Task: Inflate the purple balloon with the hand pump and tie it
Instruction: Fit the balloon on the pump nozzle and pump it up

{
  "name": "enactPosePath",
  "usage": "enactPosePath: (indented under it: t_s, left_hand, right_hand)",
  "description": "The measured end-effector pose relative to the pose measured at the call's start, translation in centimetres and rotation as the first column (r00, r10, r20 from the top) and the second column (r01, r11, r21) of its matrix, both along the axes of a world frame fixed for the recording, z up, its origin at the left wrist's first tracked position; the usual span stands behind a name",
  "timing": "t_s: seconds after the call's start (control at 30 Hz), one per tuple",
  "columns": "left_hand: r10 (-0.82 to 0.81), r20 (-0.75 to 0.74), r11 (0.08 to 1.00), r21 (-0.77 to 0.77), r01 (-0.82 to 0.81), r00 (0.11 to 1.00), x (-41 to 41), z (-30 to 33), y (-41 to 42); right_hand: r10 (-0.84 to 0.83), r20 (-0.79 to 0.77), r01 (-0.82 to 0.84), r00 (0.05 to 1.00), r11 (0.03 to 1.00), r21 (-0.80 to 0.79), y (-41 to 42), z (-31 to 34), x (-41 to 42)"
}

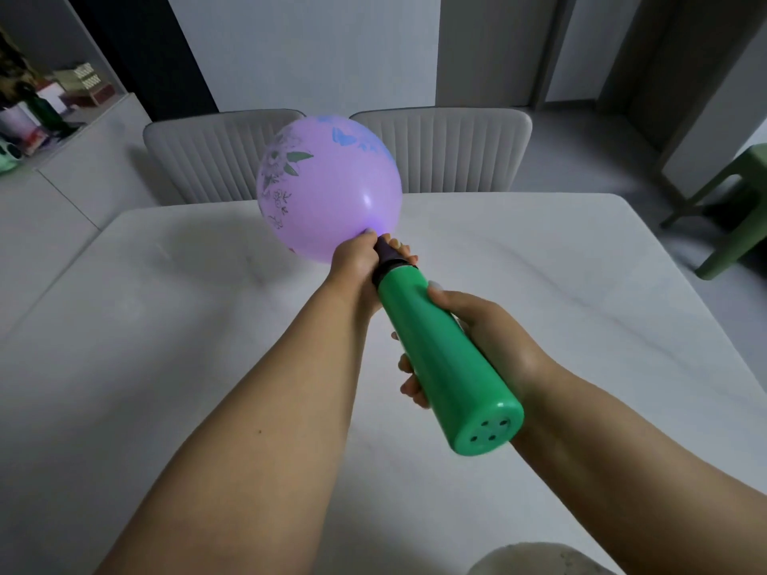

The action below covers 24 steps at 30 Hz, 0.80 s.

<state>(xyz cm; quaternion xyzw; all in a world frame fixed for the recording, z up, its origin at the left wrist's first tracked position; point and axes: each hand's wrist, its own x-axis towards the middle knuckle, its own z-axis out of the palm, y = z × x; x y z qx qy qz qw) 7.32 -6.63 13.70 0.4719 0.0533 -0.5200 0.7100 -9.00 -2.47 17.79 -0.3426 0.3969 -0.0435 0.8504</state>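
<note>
Your left hand (359, 259) is pinching the purple balloon (328, 186) neck onto the nozzle; your right hand (489, 338) is gripping the green hand pump (440, 359). Light, thin-skinned: be holding the neck.

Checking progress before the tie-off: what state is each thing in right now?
purple balloon: inflated, round, neck still on the pump's nozzle, not tied.
green hand pump: held above the table, pushed in, nozzle inside the balloon neck.
left hand: fingers pinch the balloon neck around the nozzle.
right hand: grips the pump barrel.
</note>
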Motion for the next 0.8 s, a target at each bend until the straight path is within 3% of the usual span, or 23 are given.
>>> enactPosePath:
  t_s: [0.17,0.4,0.63,0.8]
  left_hand:
    - [0.033,-0.039,0.999,-0.012,-0.034,0.999,1.0,-0.1,0.2]
    - [-0.004,-0.047,1.0,0.004,0.004,0.999,-0.8,0.5,-0.2]
    - [0.049,-0.075,0.999,-0.014,-0.05,0.996,0.8,0.0,0.2]
    - [0.016,-0.076,1.0,-0.018,-0.018,0.997,-1.3,0.1,-0.1]
  right_hand:
    - [0.071,0.043,-0.073,0.997,0.996,0.06,1.3,0.1,-2.0]
    - [-0.015,-0.003,0.015,1.0,1.0,0.022,-0.4,0.5,0.2]
    - [0.056,0.045,-0.06,0.997,0.994,0.087,1.0,0.4,-1.7]
    - [0.002,-0.012,-0.002,1.0,0.999,0.034,-0.6,0.7,0.0]
